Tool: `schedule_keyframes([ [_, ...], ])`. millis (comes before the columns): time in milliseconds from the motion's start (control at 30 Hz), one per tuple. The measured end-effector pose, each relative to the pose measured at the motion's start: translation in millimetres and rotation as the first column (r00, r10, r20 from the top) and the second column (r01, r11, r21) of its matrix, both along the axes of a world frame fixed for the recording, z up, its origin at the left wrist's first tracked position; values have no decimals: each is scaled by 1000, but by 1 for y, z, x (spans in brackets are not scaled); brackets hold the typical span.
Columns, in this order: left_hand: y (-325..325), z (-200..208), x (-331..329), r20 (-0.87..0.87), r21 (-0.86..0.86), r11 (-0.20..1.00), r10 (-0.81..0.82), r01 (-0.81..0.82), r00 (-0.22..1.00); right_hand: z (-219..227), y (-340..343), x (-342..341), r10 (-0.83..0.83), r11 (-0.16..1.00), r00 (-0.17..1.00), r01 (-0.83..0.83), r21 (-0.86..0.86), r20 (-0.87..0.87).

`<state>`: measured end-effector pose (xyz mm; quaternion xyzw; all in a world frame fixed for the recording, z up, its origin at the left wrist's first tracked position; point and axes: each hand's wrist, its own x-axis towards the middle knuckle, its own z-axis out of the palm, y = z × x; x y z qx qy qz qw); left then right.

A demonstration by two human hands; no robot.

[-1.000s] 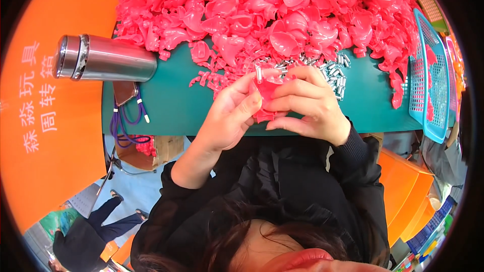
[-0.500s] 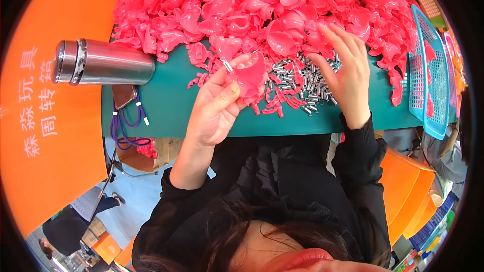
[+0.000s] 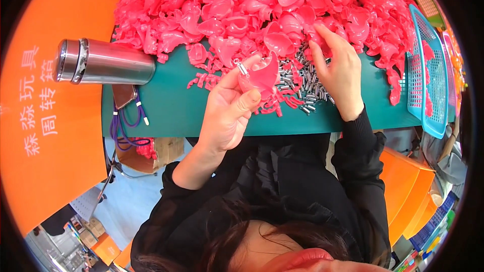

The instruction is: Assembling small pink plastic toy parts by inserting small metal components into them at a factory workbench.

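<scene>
My left hand point(image 3: 229, 111) grips a curved pink plastic shell point(image 3: 263, 79) between thumb and fingers, raised above the table's front part. A small silver metal pin point(image 3: 242, 68) sticks out at the shell's left side, by my fingertips. My right hand point(image 3: 339, 73) hovers at the near edge of the pink heap point(image 3: 282, 5), beside a pile of loose metal pins point(image 3: 307, 83). Its thumb and fingers are apart, and I see nothing between them. Small pink scraps point(image 3: 272, 106) lie among the pins and partly behind the held shell.
A steel flask point(image 3: 113, 63) lies on its side at the left of the green table point(image 3: 166, 103). Below it, a phone point(image 3: 124, 94) with a purple cord hangs near the edge. A blue plastic basket point(image 3: 428, 80) stands at the right. An orange panel point(image 3: 55, 121) borders the left.
My left hand has moved slightly right with the shell and pin. My right hand has shifted a little left, its fingers closer to the heap. A person at lower left has moved mostly out of view.
</scene>
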<state>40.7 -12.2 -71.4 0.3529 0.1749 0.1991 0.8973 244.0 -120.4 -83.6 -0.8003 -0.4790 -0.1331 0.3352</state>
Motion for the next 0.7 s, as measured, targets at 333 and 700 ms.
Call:
schedule_keyframes([
  [333,-12,9,5,37,-53,997,64,-62,997,19,-25,-62,614,781,501,-275,560,-610],
  [700,-7,-8,8,-51,-132,987,91,-97,995,12,-7,-48,249,968,963,-247,29,-101],
])
